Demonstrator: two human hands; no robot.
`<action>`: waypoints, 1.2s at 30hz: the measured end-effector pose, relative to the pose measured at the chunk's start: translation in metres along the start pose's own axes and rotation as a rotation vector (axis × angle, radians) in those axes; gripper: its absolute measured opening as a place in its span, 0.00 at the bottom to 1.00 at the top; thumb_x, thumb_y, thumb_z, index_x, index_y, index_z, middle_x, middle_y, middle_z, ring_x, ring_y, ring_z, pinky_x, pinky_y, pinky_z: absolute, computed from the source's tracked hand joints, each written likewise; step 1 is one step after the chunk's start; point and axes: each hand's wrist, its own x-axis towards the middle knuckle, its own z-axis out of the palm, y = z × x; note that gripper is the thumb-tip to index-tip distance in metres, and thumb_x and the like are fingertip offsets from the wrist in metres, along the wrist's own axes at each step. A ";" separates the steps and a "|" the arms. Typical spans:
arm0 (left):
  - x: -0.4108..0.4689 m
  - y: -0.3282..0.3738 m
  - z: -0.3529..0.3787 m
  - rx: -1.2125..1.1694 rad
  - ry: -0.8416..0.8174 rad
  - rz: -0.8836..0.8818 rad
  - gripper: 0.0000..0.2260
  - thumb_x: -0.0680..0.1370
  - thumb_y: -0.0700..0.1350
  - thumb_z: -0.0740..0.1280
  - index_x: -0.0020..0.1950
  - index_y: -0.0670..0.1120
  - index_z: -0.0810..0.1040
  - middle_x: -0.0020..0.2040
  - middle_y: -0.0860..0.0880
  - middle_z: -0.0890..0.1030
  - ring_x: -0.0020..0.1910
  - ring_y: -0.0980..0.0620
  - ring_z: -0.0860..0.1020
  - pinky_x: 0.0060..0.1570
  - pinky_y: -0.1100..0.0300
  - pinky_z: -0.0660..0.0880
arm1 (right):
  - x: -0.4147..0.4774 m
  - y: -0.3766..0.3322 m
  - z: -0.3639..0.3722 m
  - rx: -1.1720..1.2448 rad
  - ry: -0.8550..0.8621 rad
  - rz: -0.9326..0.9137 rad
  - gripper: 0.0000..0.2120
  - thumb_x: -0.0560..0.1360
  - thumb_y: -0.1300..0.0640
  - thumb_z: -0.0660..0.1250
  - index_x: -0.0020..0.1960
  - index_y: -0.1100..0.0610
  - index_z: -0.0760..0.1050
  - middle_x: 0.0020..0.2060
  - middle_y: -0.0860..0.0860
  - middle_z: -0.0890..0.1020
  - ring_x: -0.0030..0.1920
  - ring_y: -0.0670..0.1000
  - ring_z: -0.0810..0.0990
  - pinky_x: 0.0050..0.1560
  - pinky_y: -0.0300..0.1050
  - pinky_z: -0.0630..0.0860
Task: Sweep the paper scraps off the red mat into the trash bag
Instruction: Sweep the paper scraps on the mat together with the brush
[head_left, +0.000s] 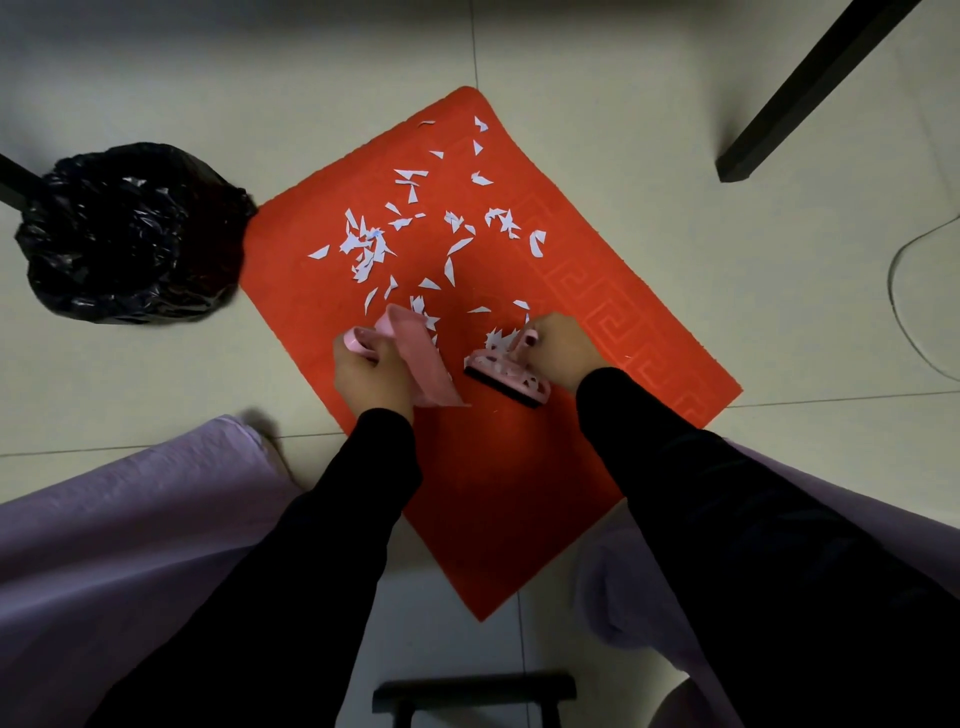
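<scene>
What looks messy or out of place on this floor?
White paper scraps lie scattered over the far half of the red mat, some right by the pink brush the right hand grips. The mat sits crooked to the floor tiles. The left hand holds a pink dustpan.

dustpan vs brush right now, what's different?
The dustpan is plain pink, while the brush has a black strip along its lower edge. The dustpan is a long flat scoop that the left hand holds tilted. The brush is shorter and sits low on the mat under the right hand. Scraps bunch right by the brush; the dustpan looks empty. Both are pink, and each is gripped by one hand.
</scene>
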 end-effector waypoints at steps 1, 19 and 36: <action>0.000 0.001 0.000 -0.005 0.000 -0.002 0.12 0.81 0.45 0.56 0.56 0.37 0.73 0.36 0.51 0.73 0.32 0.59 0.69 0.25 0.79 0.66 | -0.002 -0.001 0.002 -0.001 -0.036 0.006 0.09 0.72 0.68 0.61 0.44 0.69 0.79 0.44 0.62 0.83 0.43 0.59 0.82 0.48 0.53 0.80; -0.001 0.004 -0.013 0.033 0.046 -0.025 0.08 0.81 0.44 0.56 0.49 0.43 0.71 0.33 0.55 0.70 0.31 0.61 0.69 0.24 0.79 0.65 | -0.003 -0.011 0.026 -0.023 -0.093 0.026 0.09 0.73 0.65 0.62 0.44 0.70 0.79 0.43 0.63 0.83 0.41 0.58 0.80 0.38 0.46 0.75; 0.016 -0.001 -0.029 0.033 0.105 0.001 0.14 0.81 0.44 0.55 0.54 0.35 0.73 0.40 0.46 0.74 0.37 0.51 0.70 0.26 0.75 0.66 | 0.005 -0.038 0.042 0.037 -0.094 0.028 0.09 0.74 0.63 0.65 0.39 0.69 0.79 0.36 0.61 0.82 0.33 0.54 0.78 0.35 0.45 0.76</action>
